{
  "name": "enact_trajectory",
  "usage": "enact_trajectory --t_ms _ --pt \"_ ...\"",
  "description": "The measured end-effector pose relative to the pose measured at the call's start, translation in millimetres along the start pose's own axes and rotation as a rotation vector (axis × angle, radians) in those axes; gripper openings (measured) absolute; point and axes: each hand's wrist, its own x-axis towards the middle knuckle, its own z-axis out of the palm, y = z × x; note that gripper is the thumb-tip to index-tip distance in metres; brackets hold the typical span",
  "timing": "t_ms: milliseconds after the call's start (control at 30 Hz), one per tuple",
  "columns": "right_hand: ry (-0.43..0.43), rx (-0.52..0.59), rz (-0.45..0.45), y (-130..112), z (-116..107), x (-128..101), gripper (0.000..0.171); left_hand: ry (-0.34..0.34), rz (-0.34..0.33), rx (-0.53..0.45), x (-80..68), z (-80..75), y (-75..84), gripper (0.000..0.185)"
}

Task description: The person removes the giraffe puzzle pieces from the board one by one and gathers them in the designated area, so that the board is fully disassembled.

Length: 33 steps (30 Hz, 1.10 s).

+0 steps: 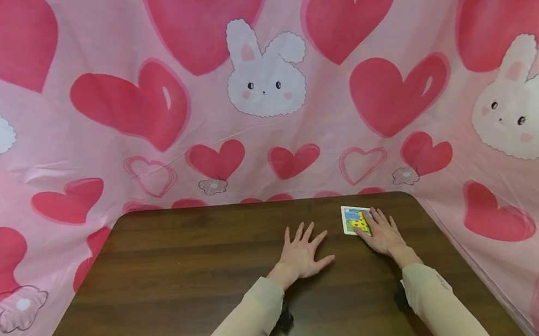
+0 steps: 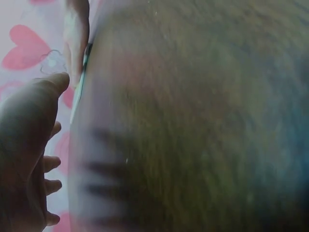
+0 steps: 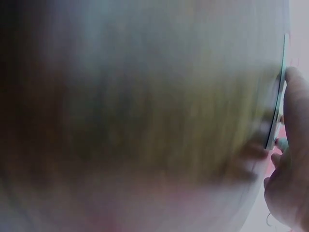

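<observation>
A small picture card with a blue, yellow and green drawing lies flat on the dark wooden table, near its far right corner. My right hand rests flat on the card's near right part, fingers straight and spread. My left hand lies palm down on the bare wood just left of the card, fingers spread, holding nothing. In the right wrist view the card's thin edge shows beside my fingers. The left wrist view shows my left hand flat against the blurred tabletop.
A pink cloth printed with red hearts and white rabbits hangs behind the table and drapes down both sides. The table's far edge runs just beyond the card. Beige sleeves cover both forearms.
</observation>
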Motion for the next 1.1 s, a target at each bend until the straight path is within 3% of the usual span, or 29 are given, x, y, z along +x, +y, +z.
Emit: enact_trajectory --t_ms 500,867,1100 --pt "-0.020 -0.020 -0.085 -33 6 1 0.081 -0.015 0.020 0.077 8.6 4.6 21.1 0.077" --pt "-0.032 -0.087 -0.166 -53 2 -2 0.077 -0.008 0.060 0.087 1.1 12.3 17.1 0.078" --pt "-0.061 -0.088 -0.208 -61 0 -10 0.077 -0.001 0.077 0.102 -11.4 13.3 7.7 0.076"
